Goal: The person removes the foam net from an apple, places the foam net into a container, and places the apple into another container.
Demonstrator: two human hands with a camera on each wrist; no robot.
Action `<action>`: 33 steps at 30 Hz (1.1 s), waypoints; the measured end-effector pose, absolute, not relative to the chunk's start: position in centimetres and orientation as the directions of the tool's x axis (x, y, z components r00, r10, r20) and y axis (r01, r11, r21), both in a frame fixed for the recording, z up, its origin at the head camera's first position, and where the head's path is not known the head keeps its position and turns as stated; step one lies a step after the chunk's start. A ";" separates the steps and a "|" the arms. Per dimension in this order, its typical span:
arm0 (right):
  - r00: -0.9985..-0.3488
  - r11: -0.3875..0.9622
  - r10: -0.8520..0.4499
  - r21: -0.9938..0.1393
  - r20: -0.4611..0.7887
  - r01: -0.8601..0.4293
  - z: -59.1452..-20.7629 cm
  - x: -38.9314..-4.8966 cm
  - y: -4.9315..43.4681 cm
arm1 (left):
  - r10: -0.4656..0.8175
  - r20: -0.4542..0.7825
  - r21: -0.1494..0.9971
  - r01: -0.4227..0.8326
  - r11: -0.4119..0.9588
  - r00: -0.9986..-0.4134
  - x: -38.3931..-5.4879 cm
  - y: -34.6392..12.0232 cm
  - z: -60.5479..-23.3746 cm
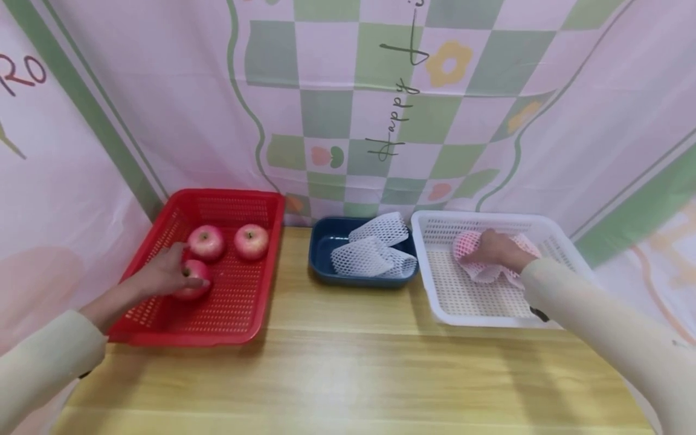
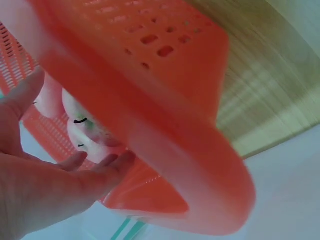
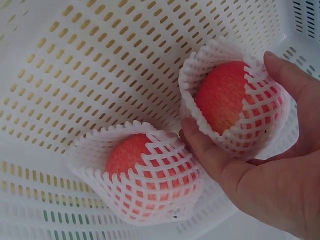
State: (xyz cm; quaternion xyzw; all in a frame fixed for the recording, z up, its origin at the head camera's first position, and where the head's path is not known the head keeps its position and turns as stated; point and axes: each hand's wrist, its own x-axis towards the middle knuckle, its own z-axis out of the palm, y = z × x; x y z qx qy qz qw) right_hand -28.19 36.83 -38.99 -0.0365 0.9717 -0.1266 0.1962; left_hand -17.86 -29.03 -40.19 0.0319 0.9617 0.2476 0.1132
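My left hand (image 1: 163,272) is in the red basket (image 1: 228,337), its thumb and fingers round the nearest apple (image 1: 191,292). Two more bare apples, one at the back left (image 1: 206,243) and one at the right (image 1: 251,241), lie beside it. In the left wrist view the basket's rim partly hides the apples. Over in the white basket (image 1: 441,305), my right hand (image 1: 497,249) grips an apple (image 3: 222,95) in a foam net, thumb on one side and fingers on the other. A second netted apple (image 3: 127,155) lies next to it, close to the fingertips.
A blue tray (image 1: 321,269) between the baskets holds several white foam nets (image 1: 361,257), some leaning over its rim. All three containers stand on a wooden table (image 1: 348,374), against a patterned cloth (image 1: 326,115) hanging behind.
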 end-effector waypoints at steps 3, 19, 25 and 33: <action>-0.925 0.958 -0.123 -0.286 -0.360 -0.016 -39.5 -28.2 36.7 | 0.117 -0.178 0.467 0.021 0.884 -0.977 -17.8 -28.7 -40.0; -0.937 0.955 -0.084 -0.297 -0.339 0.021 -39.9 -28.1 36.7 | 0.198 0.016 0.506 0.179 0.844 -0.980 -17.0 -25.9 -38.6; -0.933 0.958 -0.087 -0.287 -0.349 0.018 -39.6 -28.0 36.8 | 0.186 -0.016 0.511 0.152 0.846 -0.982 -16.1 -25.0 -37.7; -0.942 0.951 -0.121 -0.308 -0.314 -0.019 -38.5 -27.3 36.5 | 0.197 0.013 0.533 0.174 0.828 -0.980 -15.2 -24.1 -36.9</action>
